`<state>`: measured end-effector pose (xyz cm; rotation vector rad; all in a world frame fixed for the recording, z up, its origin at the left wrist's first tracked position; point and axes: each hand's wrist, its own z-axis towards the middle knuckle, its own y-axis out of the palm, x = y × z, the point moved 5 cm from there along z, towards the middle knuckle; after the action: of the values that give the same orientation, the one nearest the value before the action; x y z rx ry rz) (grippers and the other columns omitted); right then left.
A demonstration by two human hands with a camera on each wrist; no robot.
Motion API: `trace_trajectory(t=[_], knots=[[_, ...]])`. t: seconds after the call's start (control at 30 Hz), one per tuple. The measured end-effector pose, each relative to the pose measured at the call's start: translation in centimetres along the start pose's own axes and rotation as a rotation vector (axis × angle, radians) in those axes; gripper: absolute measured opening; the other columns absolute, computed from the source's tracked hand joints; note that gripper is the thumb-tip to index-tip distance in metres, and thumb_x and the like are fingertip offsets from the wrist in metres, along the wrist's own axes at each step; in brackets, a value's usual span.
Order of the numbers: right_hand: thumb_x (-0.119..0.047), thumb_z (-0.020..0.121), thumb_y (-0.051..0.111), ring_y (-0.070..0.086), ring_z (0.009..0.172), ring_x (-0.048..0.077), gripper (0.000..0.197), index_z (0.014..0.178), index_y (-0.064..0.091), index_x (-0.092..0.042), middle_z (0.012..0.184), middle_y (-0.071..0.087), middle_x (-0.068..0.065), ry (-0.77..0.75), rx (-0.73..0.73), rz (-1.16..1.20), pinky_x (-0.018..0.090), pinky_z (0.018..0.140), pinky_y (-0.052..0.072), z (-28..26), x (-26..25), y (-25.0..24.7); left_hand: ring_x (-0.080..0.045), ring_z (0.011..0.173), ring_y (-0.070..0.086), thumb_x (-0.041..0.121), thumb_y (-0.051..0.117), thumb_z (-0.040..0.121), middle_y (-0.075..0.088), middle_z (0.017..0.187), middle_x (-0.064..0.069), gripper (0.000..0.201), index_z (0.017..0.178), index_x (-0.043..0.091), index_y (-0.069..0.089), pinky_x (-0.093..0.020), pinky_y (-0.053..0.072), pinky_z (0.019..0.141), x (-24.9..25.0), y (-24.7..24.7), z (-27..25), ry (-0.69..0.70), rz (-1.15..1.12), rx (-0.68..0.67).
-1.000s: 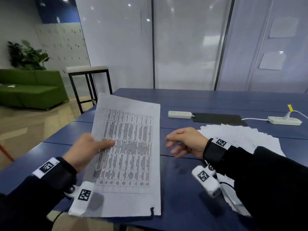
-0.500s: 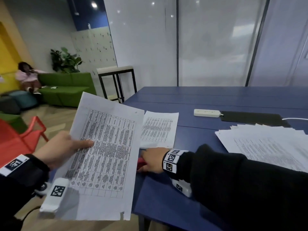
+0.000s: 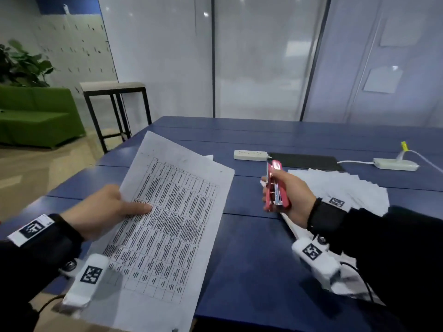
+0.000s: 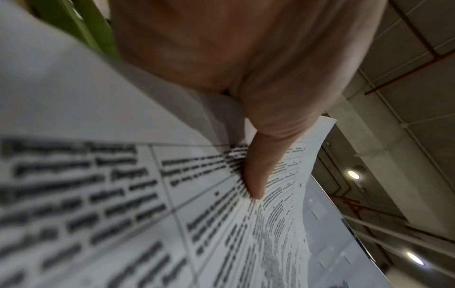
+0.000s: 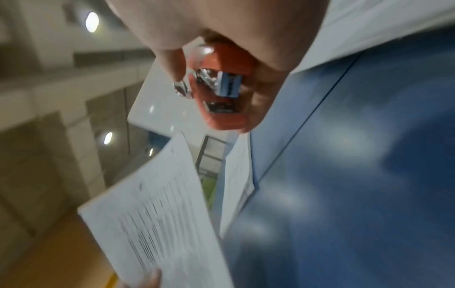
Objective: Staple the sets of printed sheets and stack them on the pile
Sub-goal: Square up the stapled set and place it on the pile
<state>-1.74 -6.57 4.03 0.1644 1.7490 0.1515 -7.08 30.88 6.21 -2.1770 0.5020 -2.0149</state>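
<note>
Stapler picked up; sheet set ready for stapling.

Half a second earlier my right hand [image 3: 291,200] was down at the surface [image 3: 251,248] reaching for the stapler [image 3: 275,185]; it had since lifted the stapler clear, fingers wrapped round it, nose pointing away, near but apart from the sheet set [image 3: 167,224]. My left hand [image 3: 105,209] kept pinching the set at its left edge, thumb on top, tilted above the surface. The pile [image 3: 347,188] lay behind my right wrist. I judged the top corner the next target.

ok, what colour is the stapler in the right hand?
Red-pink with a silver metal core: the stapler, held in the right hand. Head view shows it best.
</note>
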Motion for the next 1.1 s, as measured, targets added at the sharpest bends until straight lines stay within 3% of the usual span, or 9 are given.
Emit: trace_trajectory(t=[0.07,0.17,0.23,0.33,0.4,0.67,0.8,0.93,1.1], knots=[[-0.030,0.105,0.053,0.062,0.061,0.021,0.020,0.102,0.062,-0.011,0.080,0.064,0.007,-0.054,0.109,0.068,0.037,0.056,0.055,0.3,-2.1,-2.4,-0.040,0.099,0.076,0.021,0.093,0.070,0.077,0.110,-0.020,0.043,0.109,0.006,0.079,-0.049,0.063,0.086,1.1,2.9,1.2,0.009,0.013,-0.080],[-0.024,0.105,0.054,0.067,0.081,0.030,0.018,0.107,0.061,-0.008,0.088,0.066,0.010,-0.096,0.159,0.131,0.053,0.085,0.059,0.3,-4.1,-4.7,-0.039,0.096,0.077,0.006,0.077,0.086,0.078,0.106,-0.019,0.026,0.111,0.002,0.075,-0.050,0.062,0.088,2.9,6.9,2.5,0.032,0.102,-0.182],[-0.024,0.103,0.062,0.069,0.085,0.029,0.015,0.106,0.063,-0.010,0.086,0.067,0.009,-0.148,0.232,0.079,0.058,0.092,0.058,0.1,-5.0,-6.2,-0.034,0.090,0.078,0.008,0.076,0.088,0.080,0.100,-0.016,0.019,0.106,0.004,0.077,-0.041,0.063,0.082,4.1,9.2,3.1,0.045,0.195,-0.241],[-0.026,0.097,0.069,0.063,0.060,0.016,0.012,0.094,0.063,-0.016,0.073,0.062,0.001,-0.212,0.387,0.001,0.047,0.075,0.060,-0.4,-5.6,-8.0,-0.019,0.069,0.077,0.008,0.076,0.090,0.080,0.083,-0.010,0.003,0.090,0.006,0.079,-0.020,0.056,0.060,5.3,11.3,3.7,0.059,0.283,-0.257],[-0.030,0.089,0.073,0.057,0.063,0.019,0.015,0.086,0.062,-0.019,0.070,0.059,-0.001,-0.236,0.491,-0.047,0.046,0.072,0.058,-0.4,-5.6,-9.0,-0.017,0.064,0.075,0.013,0.078,0.090,0.079,0.078,-0.007,0.008,0.085,0.008,0.078,-0.018,0.052,0.056,5.8,12.3,3.9,0.072,0.341,-0.269],[-0.042,0.092,0.070,0.062,0.055,0.023,0.031,0.090,0.065,-0.012,0.071,0.066,0.004,-0.205,0.553,0.063,0.037,0.063,0.056,1.0,-3.4,-9.2,-0.022,0.073,0.077,0.021,0.081,0.089,0.080,0.082,-0.005,0.013,0.091,0.008,0.078,-0.033,0.057,0.075,6.7,14.1,4.7,0.088,0.409,-0.252],[-0.050,0.093,0.067,0.066,0.060,0.024,0.042,0.097,0.068,-0.008,0.079,0.072,0.010,-0.176,0.543,0.062,0.028,0.052,0.051,1.5,-2.3,-8.9,-0.017,0.070,0.075,0.021,0.081,0.089,0.080,0.082,-0.005,0.014,0.092,0.008,0.079,-0.030,0.055,0.071,6.6,14.3,5.1,0.078,0.393,-0.234],[-0.055,0.091,0.064,0.062,0.063,0.020,0.041,0.090,0.067,-0.014,0.081,0.072,0.005,-0.151,0.578,0.066,0.025,0.050,0.043,1.8,-1.9,-8.7,-0.032,0.083,0.077,0.019,0.081,0.089,0.080,0.087,-0.009,0.013,0.096,0.008,0.079,-0.048,0.060,0.089,6.4,14.4,5.4,0.069,0.361,-0.227],[-0.055,0.089,0.067,0.060,0.058,0.017,0.040,0.091,0.064,-0.016,0.078,0.066,0.000,-0.092,0.608,0.168,0.023,0.050,0.043,2.1,-1.5,-8.6,-0.040,0.086,0.077,0.023,0.083,0.087,0.080,0.090,-0.014,0.020,0.099,0.007,0.079,-0.059,0.058,0.091,6.0,14.6,5.2,0.063,0.319,-0.236]])
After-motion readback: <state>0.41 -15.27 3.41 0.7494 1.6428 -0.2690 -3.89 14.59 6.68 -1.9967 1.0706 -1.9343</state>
